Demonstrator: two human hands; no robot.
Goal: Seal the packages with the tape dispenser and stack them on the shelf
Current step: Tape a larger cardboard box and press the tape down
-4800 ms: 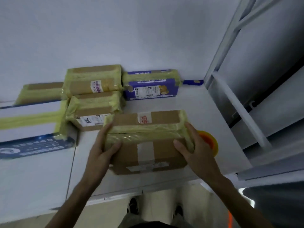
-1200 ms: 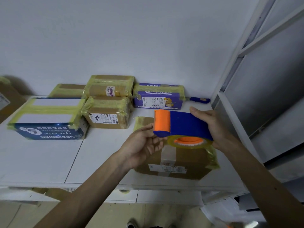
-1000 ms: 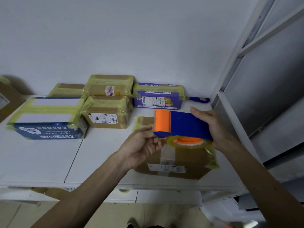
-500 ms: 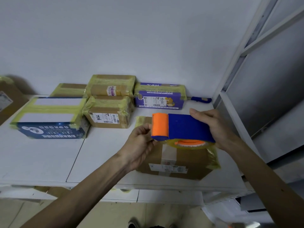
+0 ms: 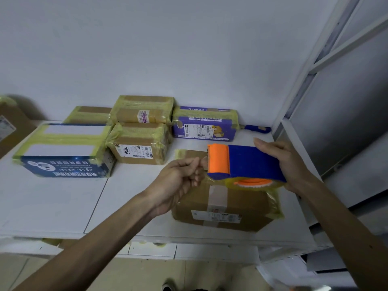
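Plastic, probably light and rigid, the tape dispenser (image 5: pixel 245 162) is gripped around its blue body by the right hand (image 5: pixel 287 164), the left hand (image 5: pixel 180 178) pinching at its orange end.

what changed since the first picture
The right hand let go of the brown box and now grips the tape dispenser above it. The left hand let go too and pinches at the dispenser's orange end. The taped packages behind stayed put.
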